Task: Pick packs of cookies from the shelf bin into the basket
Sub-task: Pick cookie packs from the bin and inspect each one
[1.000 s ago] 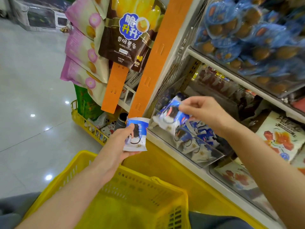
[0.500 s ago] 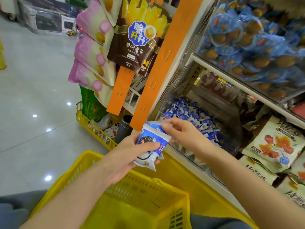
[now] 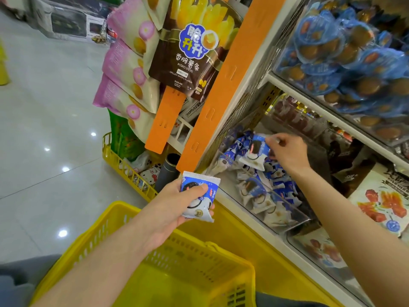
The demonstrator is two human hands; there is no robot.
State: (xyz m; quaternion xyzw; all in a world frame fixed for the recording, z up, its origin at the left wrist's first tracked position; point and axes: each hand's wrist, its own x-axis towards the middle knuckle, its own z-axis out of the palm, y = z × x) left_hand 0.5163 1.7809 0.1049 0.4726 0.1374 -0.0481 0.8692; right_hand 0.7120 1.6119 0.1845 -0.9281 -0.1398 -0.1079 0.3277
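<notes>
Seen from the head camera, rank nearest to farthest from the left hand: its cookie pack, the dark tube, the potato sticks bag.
1. Cookie pack, gripped in the left hand.
2. Dark tube, just above.
3. Potato sticks bag, hanging high above.

Above the left fingers point(image 3: 197, 189) a brown foil bag of potato sticks point(image 3: 188, 52) hangs beside a long orange plastic strip point(image 3: 223, 89), with pink-and-cream snack bags point(image 3: 128, 69) overlapping just to its left. Left of those fingers, lower on the display, a small yellow wire rack point(image 3: 110, 151) sits over the glossy pale tiled floor point(image 3: 44, 107). It holds a green bag point(image 3: 124, 138) and a white cat-printed item point(image 3: 150, 173), and a dark grey tube point(image 3: 169, 171) is near it. High above the right fingers point(image 3: 276, 140), a clear bin is heaped with round brown cakes in blue wrappers point(image 3: 345, 63). Right of them lie dark packets point(image 3: 345, 165), then cream bags printed with red pictures point(image 3: 385, 202).
</notes>
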